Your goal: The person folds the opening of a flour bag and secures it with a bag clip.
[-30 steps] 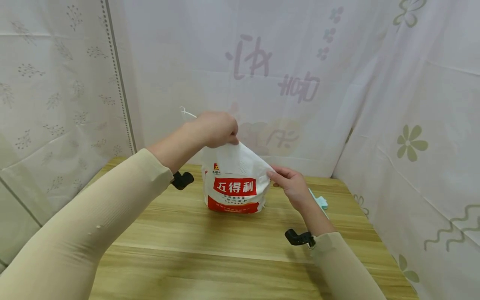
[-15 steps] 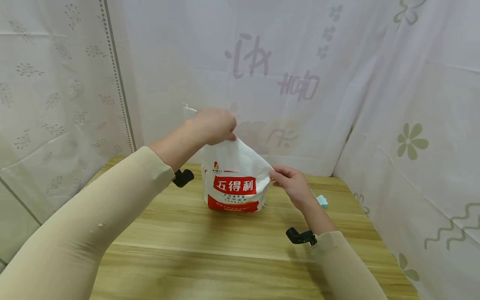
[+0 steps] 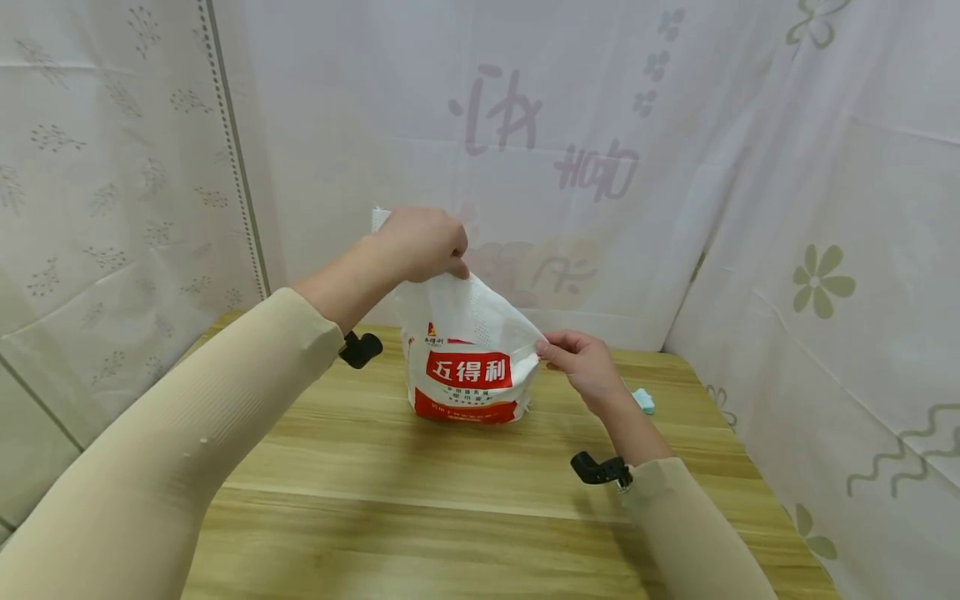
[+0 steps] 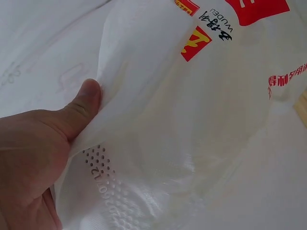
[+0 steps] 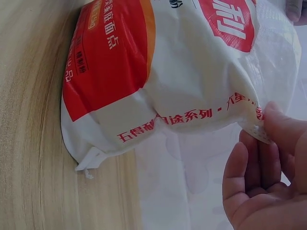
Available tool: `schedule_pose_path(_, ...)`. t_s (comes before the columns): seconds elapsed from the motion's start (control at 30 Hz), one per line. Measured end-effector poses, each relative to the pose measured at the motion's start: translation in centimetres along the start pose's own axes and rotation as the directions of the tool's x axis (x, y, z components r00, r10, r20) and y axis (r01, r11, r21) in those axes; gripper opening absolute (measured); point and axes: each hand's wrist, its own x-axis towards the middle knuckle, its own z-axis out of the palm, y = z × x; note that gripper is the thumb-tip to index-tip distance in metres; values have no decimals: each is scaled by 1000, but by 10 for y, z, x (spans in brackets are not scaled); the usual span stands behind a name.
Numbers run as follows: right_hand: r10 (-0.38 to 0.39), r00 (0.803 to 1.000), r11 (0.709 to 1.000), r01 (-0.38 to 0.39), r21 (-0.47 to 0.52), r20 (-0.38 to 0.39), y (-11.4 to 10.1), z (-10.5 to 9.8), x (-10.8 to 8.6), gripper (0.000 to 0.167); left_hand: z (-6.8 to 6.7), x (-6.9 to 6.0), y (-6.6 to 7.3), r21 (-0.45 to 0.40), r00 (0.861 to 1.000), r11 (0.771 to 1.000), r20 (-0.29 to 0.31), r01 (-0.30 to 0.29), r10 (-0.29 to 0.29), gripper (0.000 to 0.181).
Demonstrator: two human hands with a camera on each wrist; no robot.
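A white flour bag [image 3: 468,392] with red panels and Chinese print stands upright on the wooden table. My left hand [image 3: 422,242] grips its top edge, and the upper part of the bag is drawn up. In the left wrist view the thumb of the left hand [image 4: 38,143] lies along the bag's edge, above rows of small dots; the other fingers are mostly hidden behind the plastic. My right hand [image 3: 588,371] pinches the bag's right upper side. The right wrist view has the right hand [image 5: 268,177] with thumb and fingers on that corner.
A small pale-green object [image 3: 643,401] lies on the wooden table [image 3: 420,517] beyond my right wrist; its kind is unclear. Patterned white curtains [image 3: 337,125] enclose the table at the back and on both sides.
My left hand has risen slightly and shifted a little left, drawing the bag's top with it. A white thread end seen earlier at the bag's upper left has mostly gone from view. The right hand stays.
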Motion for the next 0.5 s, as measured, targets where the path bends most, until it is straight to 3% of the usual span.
schedule_pose_path(0.23,2,1000,999,-3,-40,-17,-5,1,0,32,1,2,3,30,1000,1000,6,1,-1,26)
schedule_pose_path(0.5,23,1000,999,-24,-37,-18,-7,2,-1,30,9,2,18,90,998,995,54,-37,32,23)
